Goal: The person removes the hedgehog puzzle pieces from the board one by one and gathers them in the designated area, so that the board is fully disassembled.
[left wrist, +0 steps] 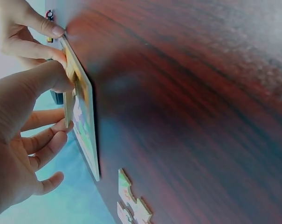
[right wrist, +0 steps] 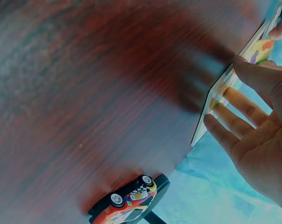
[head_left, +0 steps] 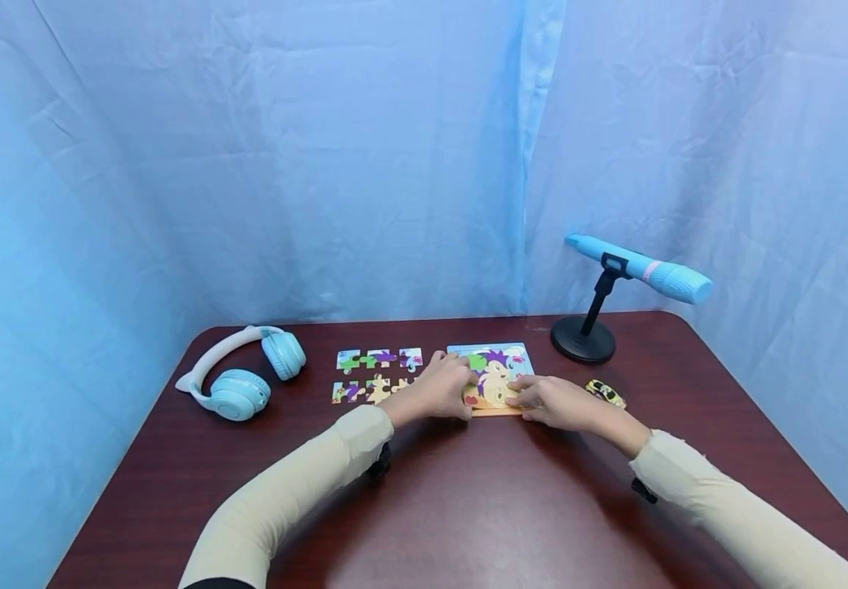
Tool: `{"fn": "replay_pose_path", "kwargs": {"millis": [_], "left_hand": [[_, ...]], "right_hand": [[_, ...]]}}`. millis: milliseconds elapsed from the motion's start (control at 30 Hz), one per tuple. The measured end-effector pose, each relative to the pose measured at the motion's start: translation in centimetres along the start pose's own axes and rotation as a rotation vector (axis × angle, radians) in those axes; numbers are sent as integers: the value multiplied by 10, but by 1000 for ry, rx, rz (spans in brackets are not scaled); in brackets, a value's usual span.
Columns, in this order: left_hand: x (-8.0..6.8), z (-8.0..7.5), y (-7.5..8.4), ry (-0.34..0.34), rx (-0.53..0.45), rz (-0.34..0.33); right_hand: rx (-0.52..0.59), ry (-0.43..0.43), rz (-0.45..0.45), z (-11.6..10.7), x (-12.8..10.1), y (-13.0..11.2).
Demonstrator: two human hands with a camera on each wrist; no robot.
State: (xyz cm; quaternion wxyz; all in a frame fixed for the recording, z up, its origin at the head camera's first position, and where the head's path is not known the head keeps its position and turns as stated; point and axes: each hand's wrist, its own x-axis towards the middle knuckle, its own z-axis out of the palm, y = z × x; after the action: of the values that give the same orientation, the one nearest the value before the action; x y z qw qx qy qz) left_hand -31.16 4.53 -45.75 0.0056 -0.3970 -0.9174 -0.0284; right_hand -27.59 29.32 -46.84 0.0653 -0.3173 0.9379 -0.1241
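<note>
A puzzle board with a colourful cartoon picture lies flat on the table. My left hand is over its left side, pinching a puzzle piece between thumb and fingers. In the left wrist view, that piece is tilted above the board. My right hand rests on the board's right side, its fingers extended. Seen from the right wrist, the thumb is at the board's near edge and the other fingertips touch its surface. Several loose puzzle pieces lie in two rows left of the board.
Light-blue headphones lie at the table's left. A blue microphone sits in a black stand at the back right. A small toy car is beside my right hand. Blue cloth hangs behind the table.
</note>
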Motion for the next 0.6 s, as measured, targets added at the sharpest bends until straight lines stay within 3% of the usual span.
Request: {"fn": "replay_pose_path", "kwargs": {"millis": [367, 600], "left_hand": [[4, -5, -3, 23, -111, 14], [3, 3, -9, -21, -171, 0]], "right_hand": [[24, -5, 24, 0, 1, -1], [17, 6, 10, 1, 0, 0]]}}
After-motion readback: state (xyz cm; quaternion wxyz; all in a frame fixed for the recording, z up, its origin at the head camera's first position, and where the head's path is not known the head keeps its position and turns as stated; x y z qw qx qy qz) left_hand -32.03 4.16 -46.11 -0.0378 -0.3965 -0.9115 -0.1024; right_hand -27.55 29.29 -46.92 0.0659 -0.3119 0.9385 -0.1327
